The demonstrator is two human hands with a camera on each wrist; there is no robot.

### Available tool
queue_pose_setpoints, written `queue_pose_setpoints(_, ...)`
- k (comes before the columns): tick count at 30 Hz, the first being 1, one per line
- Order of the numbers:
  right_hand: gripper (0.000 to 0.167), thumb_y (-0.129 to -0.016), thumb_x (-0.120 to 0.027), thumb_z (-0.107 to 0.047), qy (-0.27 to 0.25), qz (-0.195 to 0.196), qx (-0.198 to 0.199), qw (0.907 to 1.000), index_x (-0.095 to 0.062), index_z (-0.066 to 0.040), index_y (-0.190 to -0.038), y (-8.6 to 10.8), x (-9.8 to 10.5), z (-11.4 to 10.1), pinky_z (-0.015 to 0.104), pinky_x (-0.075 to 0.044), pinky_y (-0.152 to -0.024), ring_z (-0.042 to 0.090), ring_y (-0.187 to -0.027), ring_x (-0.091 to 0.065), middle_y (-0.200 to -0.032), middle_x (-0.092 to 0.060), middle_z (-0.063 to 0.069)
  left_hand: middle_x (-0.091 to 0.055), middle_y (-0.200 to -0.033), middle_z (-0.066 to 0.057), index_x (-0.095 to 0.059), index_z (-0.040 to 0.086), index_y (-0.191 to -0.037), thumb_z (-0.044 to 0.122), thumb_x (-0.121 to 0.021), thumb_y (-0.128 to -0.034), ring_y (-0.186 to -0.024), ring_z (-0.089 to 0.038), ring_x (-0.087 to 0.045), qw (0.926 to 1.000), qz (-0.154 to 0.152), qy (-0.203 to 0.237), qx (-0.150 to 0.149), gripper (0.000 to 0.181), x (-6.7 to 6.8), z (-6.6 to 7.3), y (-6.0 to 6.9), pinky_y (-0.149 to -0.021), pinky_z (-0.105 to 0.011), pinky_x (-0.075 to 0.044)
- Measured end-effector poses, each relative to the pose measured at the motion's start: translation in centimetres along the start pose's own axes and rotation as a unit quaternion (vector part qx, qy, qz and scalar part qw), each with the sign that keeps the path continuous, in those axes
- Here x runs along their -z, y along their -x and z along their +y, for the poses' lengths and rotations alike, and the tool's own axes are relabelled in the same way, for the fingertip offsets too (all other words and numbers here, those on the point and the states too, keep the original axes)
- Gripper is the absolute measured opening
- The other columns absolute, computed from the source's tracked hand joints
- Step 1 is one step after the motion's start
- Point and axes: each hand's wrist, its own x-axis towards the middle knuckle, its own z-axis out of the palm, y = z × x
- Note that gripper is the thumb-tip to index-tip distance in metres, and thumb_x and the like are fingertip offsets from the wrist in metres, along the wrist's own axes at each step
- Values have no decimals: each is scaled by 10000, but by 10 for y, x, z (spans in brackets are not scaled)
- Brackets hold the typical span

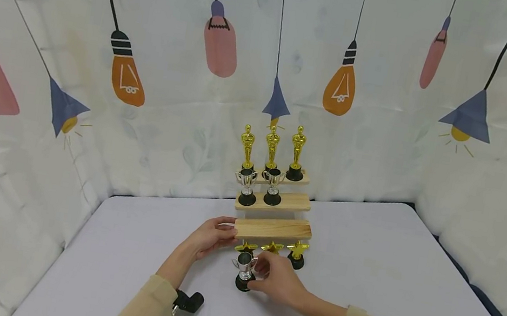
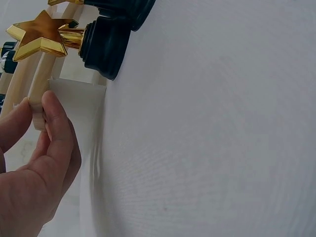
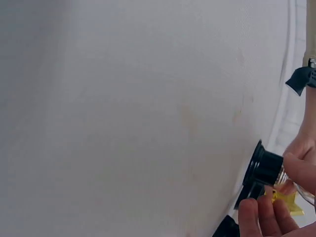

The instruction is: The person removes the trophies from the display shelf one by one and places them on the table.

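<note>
My left hand [image 1: 214,237] pinches the left end of the lowest board of a stepped wooden rack [image 1: 272,228]; the left wrist view shows thumb and fingers on either side of the board [image 2: 42,91]. At the front, my right hand [image 1: 278,279] holds a small silver trophy cup [image 1: 245,267] near its black base [image 3: 266,165]. Whether that base touches the table cannot be told. Behind it stand gold star trophies [image 1: 297,252] in a row before the rack. Two more silver cups [image 1: 273,185] stand on the middle board, and gold figure statuettes [image 1: 297,151] on the top board.
A white cloth covers the table [image 1: 366,262]. Behind and beside it hangs a white curtain [image 1: 159,127] printed with lamps. Black wrist cameras [image 1: 189,301] sit on both forearms. The rack's right end stands away from both hands.
</note>
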Motion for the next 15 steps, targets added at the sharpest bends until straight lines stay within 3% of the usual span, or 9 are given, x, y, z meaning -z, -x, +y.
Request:
queue_pose_setpoints(5,376,-761,-910,-73,42,87,135,9999,-660,4,-1031,4,12,1,284,-567,-744,198,-845,-627,-930,-658,52,-590,-1290,-259,-428,-92,-1469,-15,-614,-1013,-998,-224,-667,10000,-7,-3,12,499,0,0,0,-891,-321,-594)
queue_pose_setpoints(15,316,-790,-891,-43,186,159,295,9993,-660,-18,-1004,5,37,-2,244,-553,-680,143,-771,-608,-872,-651,33,-588,-1296,-257,-424,-86,-1476,-2,-622,-1014,-1004,-225,-668,10000,3,-47,64,510,0,1,0,-896,-328,-593)
